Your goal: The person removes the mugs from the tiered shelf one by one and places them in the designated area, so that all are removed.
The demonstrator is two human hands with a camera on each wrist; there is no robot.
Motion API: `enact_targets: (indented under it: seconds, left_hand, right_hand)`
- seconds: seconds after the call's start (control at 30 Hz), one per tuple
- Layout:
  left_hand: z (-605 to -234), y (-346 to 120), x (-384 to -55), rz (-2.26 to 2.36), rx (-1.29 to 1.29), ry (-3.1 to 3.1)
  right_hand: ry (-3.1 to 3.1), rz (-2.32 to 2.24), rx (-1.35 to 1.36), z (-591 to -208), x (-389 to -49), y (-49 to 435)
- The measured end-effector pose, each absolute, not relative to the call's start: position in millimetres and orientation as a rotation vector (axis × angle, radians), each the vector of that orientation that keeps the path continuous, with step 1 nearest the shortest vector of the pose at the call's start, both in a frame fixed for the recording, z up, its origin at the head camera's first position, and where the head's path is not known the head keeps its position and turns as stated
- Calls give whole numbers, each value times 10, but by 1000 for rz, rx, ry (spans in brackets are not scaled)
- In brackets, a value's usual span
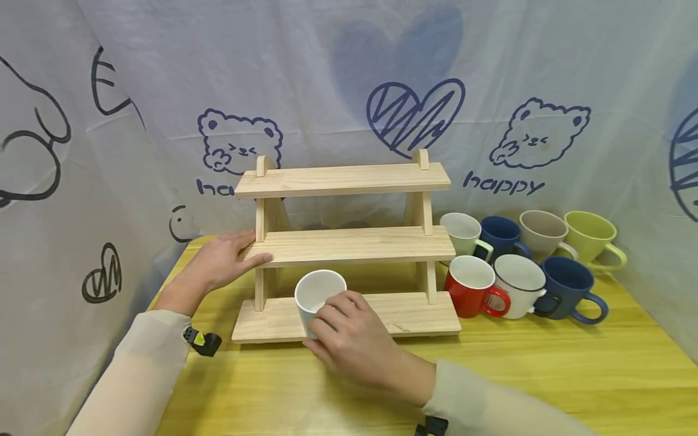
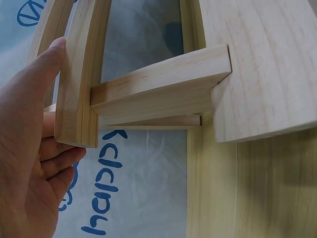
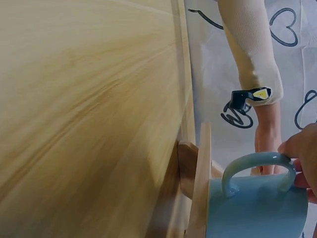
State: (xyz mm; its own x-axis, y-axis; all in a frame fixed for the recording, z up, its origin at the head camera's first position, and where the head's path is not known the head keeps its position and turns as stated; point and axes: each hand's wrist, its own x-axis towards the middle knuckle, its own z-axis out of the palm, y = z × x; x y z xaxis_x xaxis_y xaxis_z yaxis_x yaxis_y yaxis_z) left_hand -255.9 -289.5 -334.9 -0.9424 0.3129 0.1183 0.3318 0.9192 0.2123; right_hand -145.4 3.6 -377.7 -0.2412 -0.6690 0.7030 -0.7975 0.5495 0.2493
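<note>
A three-tier wooden shelf [image 1: 343,247] stands on the table. With its thumb over the end of the middle board [image 2: 81,74] and its fingers at the far side, my left hand [image 1: 222,261] grips that board. My right hand [image 1: 354,339] holds a light blue mug [image 3: 255,203] with a white inside, upright at the bottom board [image 1: 406,315], left of its middle. In the right wrist view, thumb and fingers pinch near the top of the mug's handle [image 3: 252,161], and the mug's base appears to touch the board. The head view hides the handle behind my right hand.
Right of the shelf, several mugs stand in two rows; in front are a red mug [image 1: 470,287], a white mug with a dark rim [image 1: 517,287] and a blue mug [image 1: 568,287]. A yellow-green mug [image 1: 590,236] is at the back right. A printed curtain [image 1: 327,72] hangs behind.
</note>
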Motion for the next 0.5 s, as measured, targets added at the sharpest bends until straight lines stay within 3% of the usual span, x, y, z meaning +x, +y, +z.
enact_targets:
  seconds: [0.5]
  left_hand:
    - [-3357, -2898, -2571, -344, -511, -2997]
  right_hand:
    - [-2000, 426, 1039, -3897, -1469, 425]
